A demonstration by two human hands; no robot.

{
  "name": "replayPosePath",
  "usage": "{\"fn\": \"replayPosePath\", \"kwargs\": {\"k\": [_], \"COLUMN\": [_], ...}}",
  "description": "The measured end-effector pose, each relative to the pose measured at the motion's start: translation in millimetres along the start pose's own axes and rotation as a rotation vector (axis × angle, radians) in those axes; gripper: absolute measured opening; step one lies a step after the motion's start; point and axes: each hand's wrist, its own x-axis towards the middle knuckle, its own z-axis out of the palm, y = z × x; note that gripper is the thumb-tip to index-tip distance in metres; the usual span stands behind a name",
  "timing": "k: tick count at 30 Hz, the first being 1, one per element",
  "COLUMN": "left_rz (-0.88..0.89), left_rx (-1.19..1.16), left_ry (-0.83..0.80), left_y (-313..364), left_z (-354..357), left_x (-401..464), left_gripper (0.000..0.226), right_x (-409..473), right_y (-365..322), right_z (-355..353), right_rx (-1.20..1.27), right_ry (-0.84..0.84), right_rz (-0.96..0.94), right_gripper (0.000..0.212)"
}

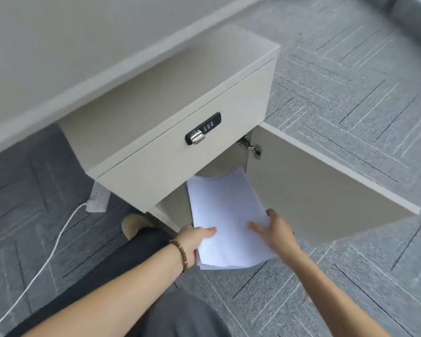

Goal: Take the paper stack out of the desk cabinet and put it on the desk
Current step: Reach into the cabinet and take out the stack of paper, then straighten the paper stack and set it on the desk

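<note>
A white paper stack [225, 212] is held in front of the open lower compartment of the pale desk cabinet [170, 164], its far end still just inside the opening. My left hand [192, 242] grips the stack's near left edge, thumb on top. On the near right edge my right hand [275, 229] holds it, fingers spread over the top sheet. The cabinet door [319, 186] stands swung out to the right. The light grey desk top [66, 42] runs across the upper left, above the cabinet.
A black combination lock [203, 128] sits on the drawer front above the opening. A white power strip [98, 198] with a white cable lies on the grey carpet to the left. My knee and shoe are below the cabinet's left corner.
</note>
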Motion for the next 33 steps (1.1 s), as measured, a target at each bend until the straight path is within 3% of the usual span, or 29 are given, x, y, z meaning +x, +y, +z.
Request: {"fn": "replayPosePath", "kwargs": {"k": [4, 10, 15, 18, 22, 29, 33], "left_rz": [0.043, 0.104, 0.165, 0.222, 0.363, 0.644, 0.786], "left_rx": [0.037, 0.093, 0.156, 0.15, 0.123, 0.103, 0.043], "left_ry": [-0.07, -0.154, -0.217, -0.255, -0.308, -0.26, -0.26], "left_y": [-2.5, 15.0, 21.7, 28.3, 38.9, 66.1, 85.8], "left_z": [-3.6, 6.9, 10.6, 14.1, 20.0, 8.1, -21.6], "left_x": [-28.3, -148.5, -204.7, -248.1, -330.2, -439.9, -480.4], "left_gripper": [0.109, 0.078, 0.076, 0.087, 0.038, 0.019, 0.02], "right_x": [-55.4, -141.5, -205.6, -245.8, -297.6, -368.8, -394.7], "right_y": [-15.6, -35.6, -51.9, -64.6, -81.5, -131.3, -175.2], "right_z": [-29.6, -72.7, -106.4, -129.1, -161.3, -200.0, -204.0], "right_rx": [0.036, 0.111, 0.214, 0.249, 0.279, 0.315, 0.357], "right_ry": [0.069, 0.141, 0.235, 0.29, 0.368, 0.55, 0.559], "right_rz": [-0.008, -0.042, -0.069, -0.121, -0.222, -0.456, -0.604], "right_gripper": [0.039, 0.03, 0.024, 0.021, 0.019, 0.021, 0.015]}}
